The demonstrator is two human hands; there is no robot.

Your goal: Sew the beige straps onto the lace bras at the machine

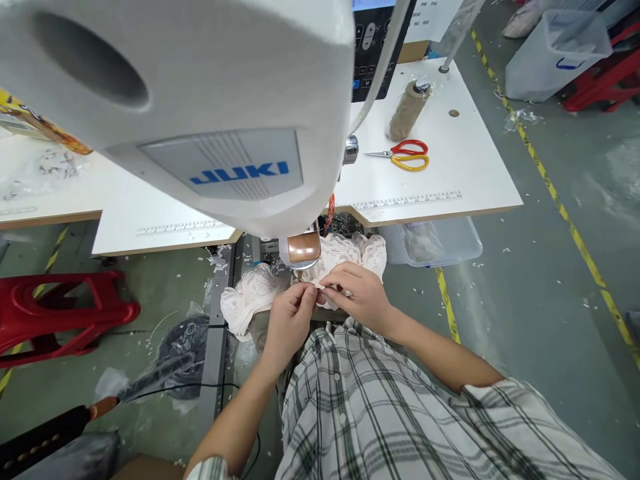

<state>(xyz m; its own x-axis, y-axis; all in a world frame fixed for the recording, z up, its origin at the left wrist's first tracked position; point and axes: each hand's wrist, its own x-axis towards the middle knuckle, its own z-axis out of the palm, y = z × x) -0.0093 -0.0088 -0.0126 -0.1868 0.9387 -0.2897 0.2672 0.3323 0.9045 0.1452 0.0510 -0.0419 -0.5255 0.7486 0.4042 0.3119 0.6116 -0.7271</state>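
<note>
A white lace garment with rounded, cup-like parts, which looks like a bra (255,293), lies under the head of a JUKI sewing machine (220,120). My left hand (295,310) pinches a narrow edge of it between thumb and forefinger, just in front of the machine's needle area. Close beside it, my right hand (360,293) has its fingers closed on the same edge, to the right. Lace bunches up behind my right hand and to the left of my left hand. The needle and presser foot are mostly hidden by the machine head.
Scissors (410,155) with red and yellow handles and a brown thread cone (409,110) stand on the white table (475,160). A clear plastic bin (455,241) sits below its front edge. A red stool (65,310) is at left; another bin (555,60) stands far right.
</note>
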